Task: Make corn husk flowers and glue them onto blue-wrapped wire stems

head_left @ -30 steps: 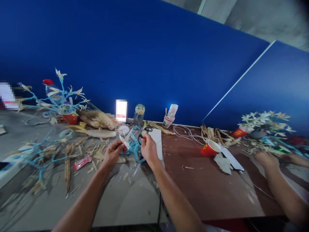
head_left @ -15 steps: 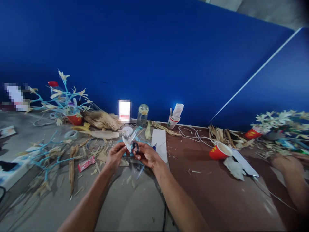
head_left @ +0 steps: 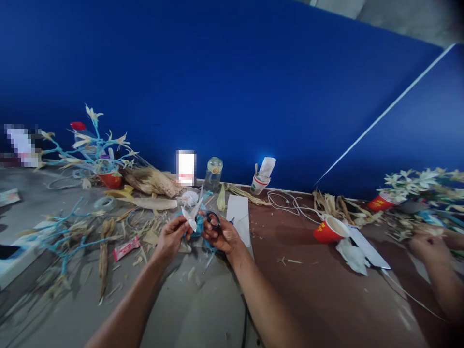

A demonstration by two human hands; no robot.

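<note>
My left hand (head_left: 172, 236) is closed in a pinch on a small pale husk flower (head_left: 192, 215) with pointed petals, held just above the table. Right beside it, my right hand (head_left: 222, 235) is closed round a pair of black-handled scissors (head_left: 212, 220), with fingers through the loops. A tangle of blue ribbon (head_left: 198, 226) lies under and between both hands. A white sheet of paper (head_left: 238, 217) lies just right of my right hand.
Dried husks and blue-wrapped twigs (head_left: 68, 231) litter the left of the table. A flower branch in a red cup (head_left: 107, 179), a glass jar (head_left: 212, 174) and a paper cup (head_left: 259, 182) stand at the back. A tipped red cup (head_left: 328, 229) lies right. Another person's hand (head_left: 429, 246) works at far right.
My right hand came down and in toward my left hand and now grips the scissors beside the flower. The view shifted slightly left.
</note>
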